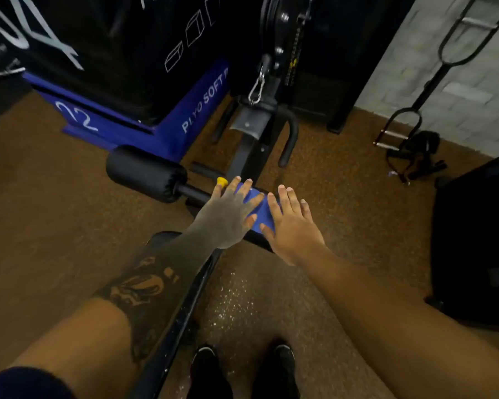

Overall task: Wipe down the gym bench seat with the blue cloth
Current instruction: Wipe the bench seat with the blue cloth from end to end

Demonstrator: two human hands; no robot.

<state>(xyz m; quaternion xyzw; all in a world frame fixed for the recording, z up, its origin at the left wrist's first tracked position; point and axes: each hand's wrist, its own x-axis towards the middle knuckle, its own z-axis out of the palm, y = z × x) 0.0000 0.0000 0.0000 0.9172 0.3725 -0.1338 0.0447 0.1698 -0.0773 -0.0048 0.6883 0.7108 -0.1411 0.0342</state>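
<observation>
The blue cloth lies flat on the black bench seat near the frame's middle. My left hand presses on the cloth's left part with fingers spread. My right hand lies flat on the cloth's right part, fingers apart and pointing away from me. Both hands cover most of the cloth and most of the seat. The bench's dark frame runs down toward me under my left forearm.
A black foam roller pad and a yellow adjustment knob sit left of the seat. Behind stand a blue plyo box, a cable machine post with carabiner, and handles on the floor at right. My shoes are below.
</observation>
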